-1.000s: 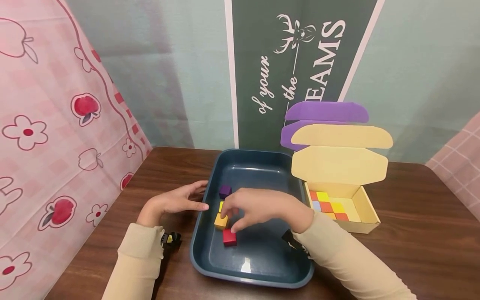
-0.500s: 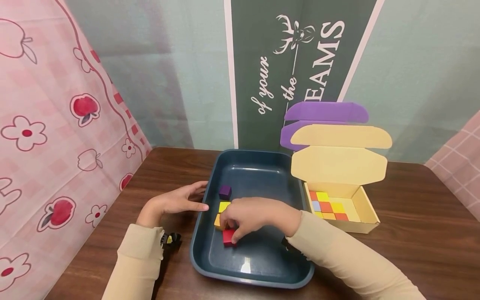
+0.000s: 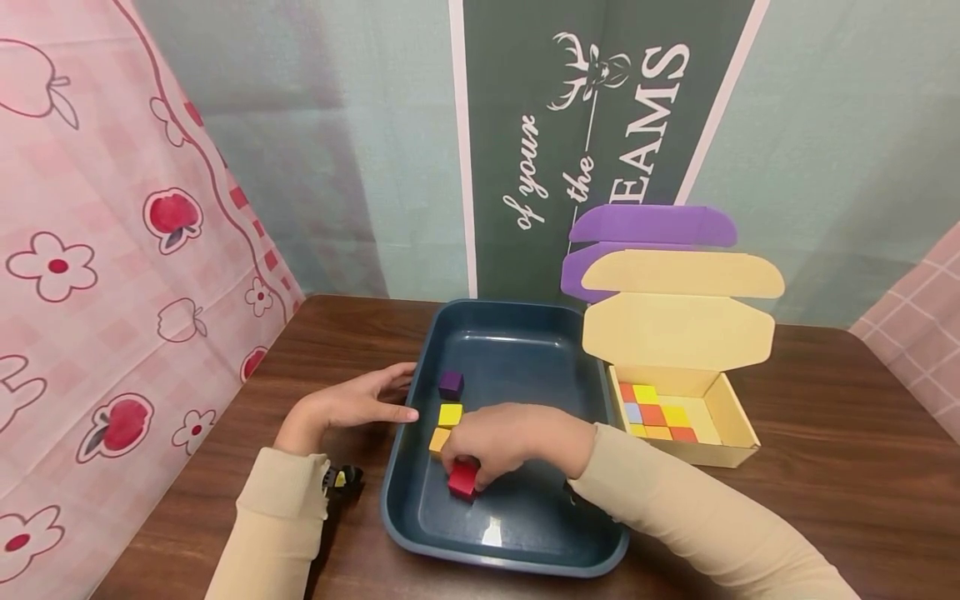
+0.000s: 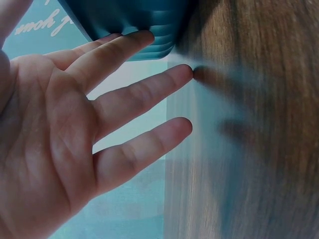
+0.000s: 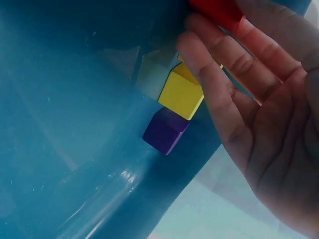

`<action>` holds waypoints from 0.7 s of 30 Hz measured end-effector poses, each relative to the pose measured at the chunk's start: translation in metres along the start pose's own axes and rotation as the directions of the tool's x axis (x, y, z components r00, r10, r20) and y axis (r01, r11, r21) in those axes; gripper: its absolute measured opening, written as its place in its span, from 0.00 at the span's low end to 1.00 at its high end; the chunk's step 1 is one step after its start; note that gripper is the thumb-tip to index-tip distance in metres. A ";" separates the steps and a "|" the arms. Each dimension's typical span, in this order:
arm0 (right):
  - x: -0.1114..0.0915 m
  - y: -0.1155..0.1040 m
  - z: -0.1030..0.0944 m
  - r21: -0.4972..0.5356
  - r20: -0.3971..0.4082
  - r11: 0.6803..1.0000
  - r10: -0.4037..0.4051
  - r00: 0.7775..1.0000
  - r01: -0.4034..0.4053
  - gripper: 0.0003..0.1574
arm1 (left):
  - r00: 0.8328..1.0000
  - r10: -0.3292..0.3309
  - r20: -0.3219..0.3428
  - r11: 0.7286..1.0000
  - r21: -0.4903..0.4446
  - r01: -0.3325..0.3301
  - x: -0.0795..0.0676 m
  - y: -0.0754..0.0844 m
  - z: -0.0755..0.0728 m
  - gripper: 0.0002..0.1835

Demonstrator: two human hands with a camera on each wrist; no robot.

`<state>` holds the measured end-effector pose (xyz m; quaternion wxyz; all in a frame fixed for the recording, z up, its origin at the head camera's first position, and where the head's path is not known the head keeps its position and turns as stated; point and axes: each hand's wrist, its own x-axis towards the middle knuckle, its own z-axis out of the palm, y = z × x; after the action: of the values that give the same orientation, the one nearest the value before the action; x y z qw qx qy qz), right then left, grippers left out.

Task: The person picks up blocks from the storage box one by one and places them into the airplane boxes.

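Note:
Inside the dark blue tray [image 3: 525, 533], my right hand [image 3: 506, 442] pinches a red cube [image 3: 462, 482] between thumb and fingers, close over the tray floor. Just behind it sit an orange cube [image 3: 438, 442], partly covered by the fingers, then a yellow cube [image 3: 450, 415] and a purple cube [image 3: 451, 385]. The right wrist view also shows the yellow cube [image 5: 182, 94] and purple cube [image 5: 166, 130] beyond my fingers. My left hand [image 3: 352, 408] rests against the tray's left side, thumb at the rim. Its fingers are extended in the left wrist view, fingertips on the outer wall [image 4: 129, 20].
Right of the tray stands an open cream box [image 3: 720, 454], its lid raised, with several red, yellow, orange and light blue cubes [image 3: 652, 414] packed at its left. A purple box lid [image 3: 652, 225] rises behind. Brown wooden table [image 3: 840, 467] surrounds everything; fabric hangs behind and at left.
My right hand has come down toward the front of the tray and taken hold of the red cube, which is now slightly shifted and tilted. The left hand has stayed put.

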<state>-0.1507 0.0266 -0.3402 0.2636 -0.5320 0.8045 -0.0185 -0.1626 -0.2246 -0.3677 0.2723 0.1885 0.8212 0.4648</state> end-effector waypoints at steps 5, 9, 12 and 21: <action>-0.005 0.001 -0.005 0.052 -0.022 0.999 0.000 1.000 0.001 0.17 | 1.000 0.001 0.007 1.000 -0.012 -0.001 0.000 0.000 0.001 0.46; -0.013 0.004 -0.013 0.086 -0.063 0.996 -0.015 0.998 0.021 0.17 | 1.000 -0.001 0.003 1.000 -0.011 0.001 0.000 0.000 0.001 0.46; -0.023 0.007 -0.019 0.106 -0.110 0.994 -0.014 0.994 0.026 0.19 | 1.000 -0.009 -0.004 1.000 0.000 0.009 0.001 0.001 0.001 0.46; -0.075 0.021 -0.033 0.100 -0.348 0.994 0.003 0.937 0.034 0.21 | 1.000 0.011 0.005 1.000 -0.009 -0.011 0.001 0.000 0.001 0.46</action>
<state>-0.1607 0.0921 -0.2882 0.1446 -0.5121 0.8321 -0.1565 -0.1628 -0.2233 -0.3682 0.2725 0.1932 0.8174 0.4694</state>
